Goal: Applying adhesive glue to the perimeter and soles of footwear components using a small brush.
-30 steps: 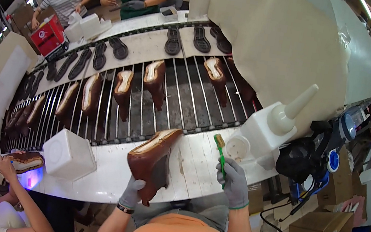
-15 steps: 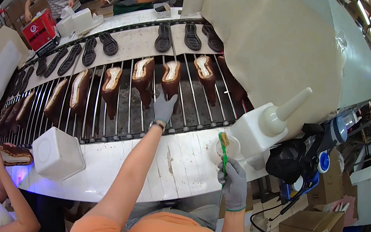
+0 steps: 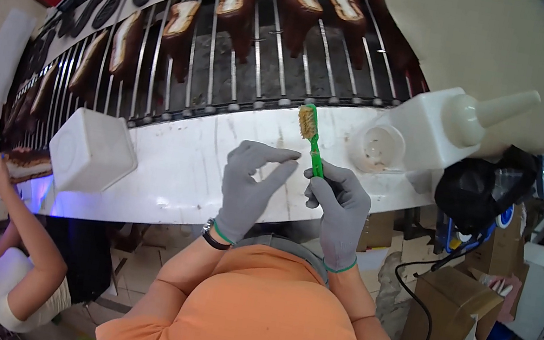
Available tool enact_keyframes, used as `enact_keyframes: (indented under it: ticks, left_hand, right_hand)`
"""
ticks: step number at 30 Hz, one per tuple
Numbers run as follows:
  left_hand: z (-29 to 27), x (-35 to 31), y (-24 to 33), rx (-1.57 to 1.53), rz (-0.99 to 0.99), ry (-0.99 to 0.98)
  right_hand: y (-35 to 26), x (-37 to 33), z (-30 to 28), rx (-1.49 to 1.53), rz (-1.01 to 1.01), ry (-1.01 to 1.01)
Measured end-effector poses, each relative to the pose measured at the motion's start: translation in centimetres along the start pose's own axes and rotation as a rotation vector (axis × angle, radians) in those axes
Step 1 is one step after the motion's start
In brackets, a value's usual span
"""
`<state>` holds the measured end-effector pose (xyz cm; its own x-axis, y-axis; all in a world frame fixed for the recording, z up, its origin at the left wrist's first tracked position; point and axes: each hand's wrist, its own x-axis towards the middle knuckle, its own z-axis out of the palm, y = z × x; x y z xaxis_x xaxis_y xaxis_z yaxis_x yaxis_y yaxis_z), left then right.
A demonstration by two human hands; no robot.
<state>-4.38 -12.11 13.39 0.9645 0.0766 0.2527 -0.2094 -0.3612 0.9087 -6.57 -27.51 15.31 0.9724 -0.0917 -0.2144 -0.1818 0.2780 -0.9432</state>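
Head view: left hand [image 3: 249, 188], back from the rack, hangs open; right hand [image 3: 341, 206] grips green brush [image 3: 311, 140].

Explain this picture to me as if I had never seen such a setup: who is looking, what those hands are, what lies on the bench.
The single view comes from a wide fisheye camera worn on a person's head, looking down, so straight edges bend. The orange-shirted body at the bottom is the wearer.

Both hands wear grey gloves. The right hand pinches a green-handled brush with tan bristles, held upright. The left hand is empty, fingers curled beside it.

Before them runs a white bench edge, carrying a white square tub, a small round white cup and a white squeeze bottle with a cone nozzle. Beyond is a metal-rod conveyor carrying brown shoes. At lower left another person holds a brown shoe.
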Motion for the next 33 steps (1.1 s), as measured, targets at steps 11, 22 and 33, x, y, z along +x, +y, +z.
enact_keyframes:
  ticks: [11, 22, 33]
  left_hand:
    - [-1.6, -0.8, -0.5, 0.146, 0.159, 0.168]
    - [-5.0, -0.3, -2.3, 0.41, 0.382, 0.302]
    - [-4.0, -0.7, -2.7, 0.37, 0.5, 0.338]
  right_hand:
    - [2.0, -1.0, 2.4, -0.307, -0.157, -0.068]
    - [3.5, -0.5, 6.1, -0.104, -0.059, -0.173]
    - [4.7, 0.3, 5.6, -0.289, -0.355, -0.128]
